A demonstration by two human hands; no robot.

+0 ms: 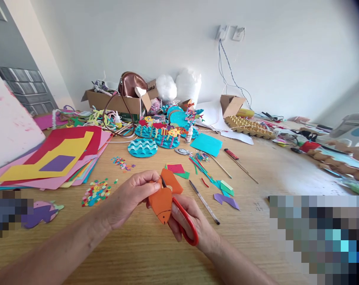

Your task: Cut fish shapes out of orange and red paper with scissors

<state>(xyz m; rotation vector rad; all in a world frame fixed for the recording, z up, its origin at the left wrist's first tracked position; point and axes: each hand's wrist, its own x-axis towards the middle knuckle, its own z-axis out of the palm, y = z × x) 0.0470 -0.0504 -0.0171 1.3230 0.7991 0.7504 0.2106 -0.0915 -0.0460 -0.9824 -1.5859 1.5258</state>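
My left hand (144,186) pinches an orange paper fish (161,204) by its upper left part. The fish points down, with a drawn eye and a curved pen line near its nose. Red-handled scissors (185,221) are gripped in my right hand (194,221), their dark blades at the paper by my left fingertips. Another orange piece of paper (174,181) shows just behind the fish; whether the two are joined I cannot tell. Close to my right hand lies a pen (205,202) on the wooden table. Purple (227,200) and green paper scraps (227,187) lie beyond it.
Coloured paper sheets (69,146) are stacked at the left, near a confetti pile (97,192) and a purple paper fish (40,213). Blue wavy rounds (142,147), a glue bottle (189,134) and a utility knife (231,154) lie farther back. Egg-carton strips (250,126) sit at right.
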